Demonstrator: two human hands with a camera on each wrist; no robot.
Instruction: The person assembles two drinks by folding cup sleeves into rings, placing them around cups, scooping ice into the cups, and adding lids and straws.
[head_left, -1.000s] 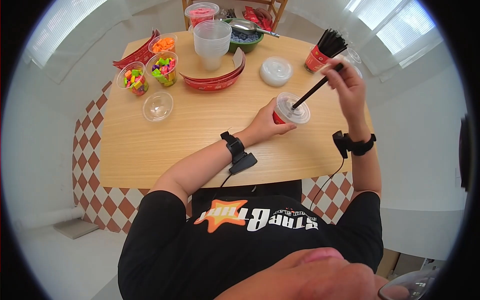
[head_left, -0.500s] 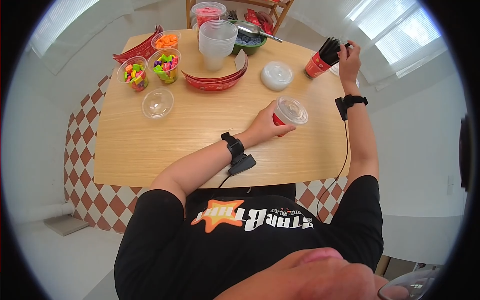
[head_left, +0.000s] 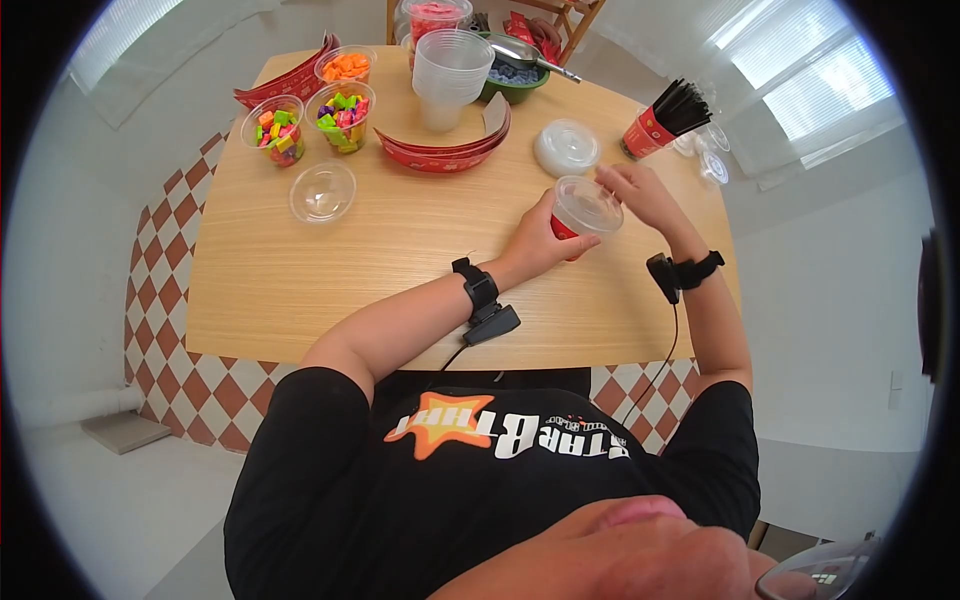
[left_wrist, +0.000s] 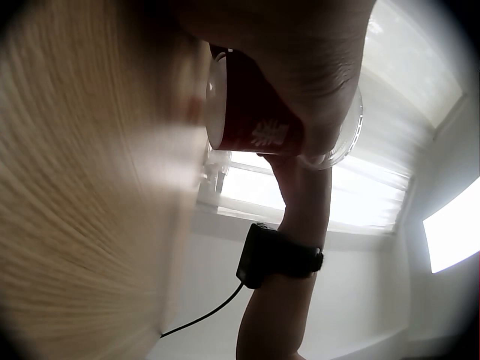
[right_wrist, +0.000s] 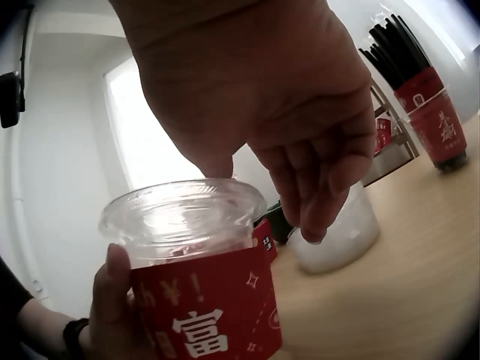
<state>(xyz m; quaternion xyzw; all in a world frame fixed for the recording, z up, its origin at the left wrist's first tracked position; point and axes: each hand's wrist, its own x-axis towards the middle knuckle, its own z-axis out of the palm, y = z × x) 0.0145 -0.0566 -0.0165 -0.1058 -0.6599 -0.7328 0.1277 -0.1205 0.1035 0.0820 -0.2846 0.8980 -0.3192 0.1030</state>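
Near the middle right of the table, my left hand (head_left: 535,243) grips a clear cup in a red paper sleeve (right_wrist: 206,311). The cup tilts slightly, and a clear plastic lid (head_left: 588,203) covers its mouth. In the left wrist view the fingers wrap the sleeve (left_wrist: 259,112), just over the tabletop. My right hand (head_left: 642,195) is at the far right side of the lid. The right wrist view shows its thumb right at the lid's rim and the other fingers (right_wrist: 315,217) hanging loosely bent beside the cup, holding nothing.
Beyond the hands are a stack of lids (head_left: 567,148) and a red-sleeved cup of black straws (head_left: 650,132). Further left stand red paper sleeves (head_left: 440,158), nested clear cups (head_left: 452,65), cups of colourful pieces (head_left: 342,120) and a loose lid (head_left: 322,192). A green bowl (head_left: 512,95) holds a metal scoop.
The right hand took the black straw out of the lid to the straw cup, then came back without it to the lid's rim. The left hand keeps its hold on the cup.
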